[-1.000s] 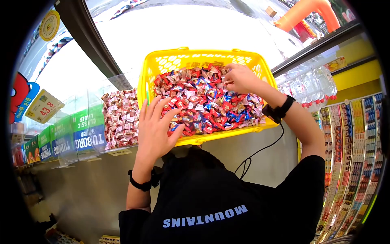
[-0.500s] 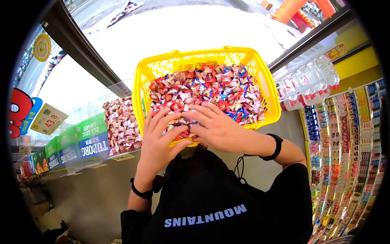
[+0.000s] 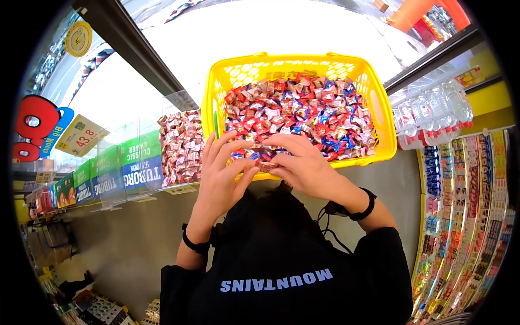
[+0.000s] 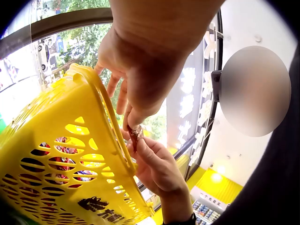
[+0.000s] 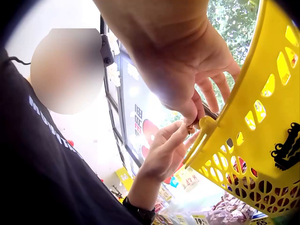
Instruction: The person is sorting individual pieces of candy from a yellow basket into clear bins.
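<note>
A yellow basket (image 3: 385, 116) holds many wrapped candies (image 3: 303, 111) in red, blue, pink and brown. Over its near rim, the left hand (image 3: 223, 176) and the right hand (image 3: 306, 168) meet at one small candy (image 3: 266, 166). In the left wrist view the reddish-brown candy (image 4: 136, 134) is pinched at one end by the left hand (image 4: 145, 79) and at the other by the right hand (image 4: 161, 168). The right wrist view shows the same candy (image 5: 190, 128) between the fingertips, beside the basket rim.
Left of the basket lie more pink-brown candies (image 3: 181, 146) behind clear dividers, then green and blue Tuborg boxes (image 3: 140, 162). Water bottles (image 3: 433, 111) stand to the right, above curved shelves of small packets (image 3: 460, 206). A dark window frame (image 3: 135, 49) rises behind.
The right hand has come from the far side of the basket to the near rim, beside the left hand. Both hands now hold one candy. The head view has shifted.
</note>
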`<state>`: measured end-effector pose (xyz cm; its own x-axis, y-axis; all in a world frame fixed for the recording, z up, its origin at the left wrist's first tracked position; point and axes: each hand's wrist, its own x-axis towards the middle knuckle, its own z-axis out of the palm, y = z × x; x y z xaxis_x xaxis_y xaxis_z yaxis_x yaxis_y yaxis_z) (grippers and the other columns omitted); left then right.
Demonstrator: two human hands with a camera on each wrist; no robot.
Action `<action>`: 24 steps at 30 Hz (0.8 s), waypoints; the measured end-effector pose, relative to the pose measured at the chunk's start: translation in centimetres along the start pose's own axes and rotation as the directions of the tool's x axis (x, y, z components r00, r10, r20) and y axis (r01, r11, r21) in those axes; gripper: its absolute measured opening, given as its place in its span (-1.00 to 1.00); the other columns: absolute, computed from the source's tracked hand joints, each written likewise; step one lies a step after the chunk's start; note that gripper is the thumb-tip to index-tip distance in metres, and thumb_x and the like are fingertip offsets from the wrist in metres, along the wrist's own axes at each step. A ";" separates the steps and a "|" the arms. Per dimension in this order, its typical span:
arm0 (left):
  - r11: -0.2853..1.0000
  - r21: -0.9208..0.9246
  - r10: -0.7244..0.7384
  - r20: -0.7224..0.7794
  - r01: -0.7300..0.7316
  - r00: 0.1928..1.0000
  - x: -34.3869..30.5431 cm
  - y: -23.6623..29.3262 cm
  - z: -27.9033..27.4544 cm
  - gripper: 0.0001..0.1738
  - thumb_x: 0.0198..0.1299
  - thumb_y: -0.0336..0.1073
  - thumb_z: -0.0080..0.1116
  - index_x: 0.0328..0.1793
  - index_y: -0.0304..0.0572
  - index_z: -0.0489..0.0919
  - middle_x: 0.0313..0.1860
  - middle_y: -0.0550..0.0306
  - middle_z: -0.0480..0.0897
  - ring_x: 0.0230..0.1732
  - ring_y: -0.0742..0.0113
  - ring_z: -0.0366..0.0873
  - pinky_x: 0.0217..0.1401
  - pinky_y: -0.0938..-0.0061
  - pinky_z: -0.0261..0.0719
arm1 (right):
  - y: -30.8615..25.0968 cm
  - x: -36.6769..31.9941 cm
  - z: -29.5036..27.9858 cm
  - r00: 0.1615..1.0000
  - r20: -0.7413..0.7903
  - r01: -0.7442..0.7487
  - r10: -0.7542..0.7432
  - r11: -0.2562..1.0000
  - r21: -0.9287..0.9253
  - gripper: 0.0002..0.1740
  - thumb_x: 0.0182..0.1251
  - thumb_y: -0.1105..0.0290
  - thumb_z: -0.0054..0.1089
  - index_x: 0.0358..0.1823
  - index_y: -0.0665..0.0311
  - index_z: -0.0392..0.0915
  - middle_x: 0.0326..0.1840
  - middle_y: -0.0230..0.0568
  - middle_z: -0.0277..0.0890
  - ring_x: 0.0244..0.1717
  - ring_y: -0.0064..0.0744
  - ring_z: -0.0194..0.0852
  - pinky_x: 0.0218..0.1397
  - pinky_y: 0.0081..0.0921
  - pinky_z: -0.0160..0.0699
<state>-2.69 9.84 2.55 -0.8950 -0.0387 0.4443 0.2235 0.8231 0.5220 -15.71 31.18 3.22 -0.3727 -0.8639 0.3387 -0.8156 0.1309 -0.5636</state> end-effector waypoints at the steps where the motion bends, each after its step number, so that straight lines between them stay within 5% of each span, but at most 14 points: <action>1: 1.000 0.004 -0.010 -0.002 0.010 1.000 -0.2 -0.2 -0.1 -0.85 0.20 -0.35 0.56 -0.15 -0.07 0.78 0.34 0.13 0.71 0.63 -0.14 0.44 0.77 -0.28 0.16 | -0.1 0.1 0.3 1.000 -0.003 -0.006 0.006 1.000 0.015 -0.79 0.33 0.34 0.55 -0.12 0.24 0.71 0.40 -0.09 0.58 0.39 0.05 0.57 0.41 -0.05 0.52; 6: 0.996 0.001 -0.090 -0.078 0.090 0.993 -1.5 -2.2 -0.6 -0.86 0.22 -0.38 0.55 -0.14 -0.11 0.78 0.37 0.08 0.69 0.66 -0.19 0.38 0.76 -0.22 0.20 | -0.1 0.5 1.8 0.990 -0.119 -0.073 0.077 0.997 0.040 -0.77 0.34 0.43 0.51 -0.02 0.26 0.72 0.45 0.01 0.54 0.46 0.16 0.53 0.49 -0.02 0.52; 10: 0.988 0.022 -0.136 -0.363 0.155 0.922 -3.4 -7.4 -1.1 -0.83 0.18 -0.30 0.60 -0.14 -0.05 0.80 0.30 0.14 0.71 0.53 -0.14 0.51 0.68 -0.23 0.30 | -0.1 0.3 2.3 0.985 -0.134 -0.117 0.112 0.993 -0.031 -0.71 0.33 0.42 0.51 0.06 0.21 0.73 0.50 0.04 0.50 0.51 0.21 0.48 0.55 0.00 0.50; 13: 0.915 0.348 -0.037 -0.430 0.203 0.902 -5.8 -12.4 -2.1 -0.83 0.13 -0.32 0.61 -0.18 -0.06 0.81 0.24 0.15 0.74 0.49 -0.11 0.55 0.65 -0.21 0.35 | -0.4 0.5 2.4 0.985 -0.130 -0.127 0.118 0.990 -0.064 -0.72 0.32 0.42 0.51 0.05 0.19 0.73 0.50 0.04 0.50 0.51 0.22 0.48 0.55 0.00 0.49; 21: 0.804 0.519 -0.127 -0.324 0.288 0.937 -8.8 -17.0 0.1 -0.86 0.13 -0.21 0.61 -0.31 0.01 0.83 0.14 0.18 0.75 0.44 0.01 0.57 0.64 -0.19 0.35 | -0.5 0.8 2.7 0.985 -0.148 -0.109 0.092 0.989 -0.105 -0.74 0.32 0.44 0.50 0.02 0.18 0.74 0.46 0.04 0.53 0.48 0.21 0.52 0.52 0.01 0.52; 24: 0.853 0.398 -0.258 -0.241 0.338 0.936 -9.3 -17.0 2.2 -0.86 0.20 -0.19 0.58 -0.25 -0.01 0.84 0.10 0.14 0.79 0.37 0.00 0.61 0.61 -0.04 0.38 | -0.5 0.9 2.9 0.988 -0.133 -0.088 0.076 0.992 -0.091 -0.75 0.32 0.44 0.50 0.01 0.18 0.74 0.44 0.03 0.55 0.46 0.19 0.54 0.51 0.01 0.53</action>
<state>1.01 -2.53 -12.02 -0.8018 -0.3853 0.4568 -0.2651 0.9144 0.3059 -14.36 28.98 1.62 -0.4891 -0.7789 0.3926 -0.8165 0.2506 -0.5201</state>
